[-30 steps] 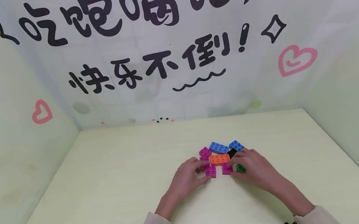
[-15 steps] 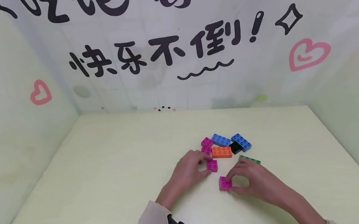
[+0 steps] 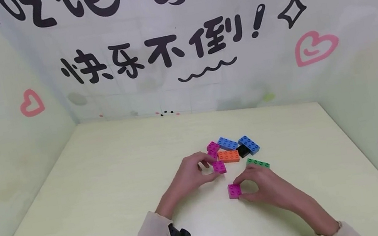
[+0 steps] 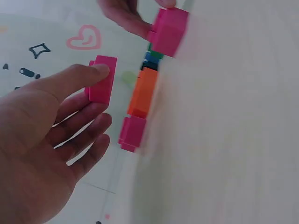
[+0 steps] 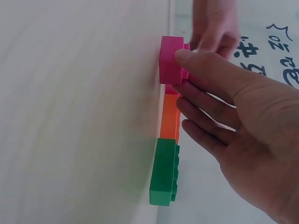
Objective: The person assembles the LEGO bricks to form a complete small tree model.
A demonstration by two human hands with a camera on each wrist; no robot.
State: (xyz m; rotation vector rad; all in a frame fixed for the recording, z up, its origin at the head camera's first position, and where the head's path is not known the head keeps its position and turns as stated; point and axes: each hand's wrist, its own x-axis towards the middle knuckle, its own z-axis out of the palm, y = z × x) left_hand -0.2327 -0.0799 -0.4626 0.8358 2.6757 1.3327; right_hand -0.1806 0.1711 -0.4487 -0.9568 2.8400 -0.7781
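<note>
My left hand (image 3: 192,173) pinches a magenta toy building brick (image 3: 219,167) with studs on top, thumb on one side and fingers on the other. The left wrist view shows the thumb across this brick (image 4: 103,88). Nearer to me, my right hand (image 3: 267,186) pinches a second magenta brick (image 3: 234,191) between thumb and fingertips. In the right wrist view the thumb tip lies on that brick (image 5: 171,63), the other fingers curving loosely behind it. An orange brick (image 3: 228,156) lies just behind the left hand's brick. A green brick (image 3: 258,162) lies beyond the right hand, partly hidden by it.
Behind the orange brick are more magenta bricks (image 3: 213,147), a blue brick (image 3: 227,143), and another blue brick (image 3: 249,145) leaning against a black brick (image 3: 243,150). They lie on a pale table (image 3: 134,153), bounded by a back wall with writing (image 3: 155,98) and side walls.
Both hands were up beside the orange brick with the magenta bricks. The right hand has drawn its brick toward me, uncovering the green brick and the black one; the left hand stays near the pile.
</note>
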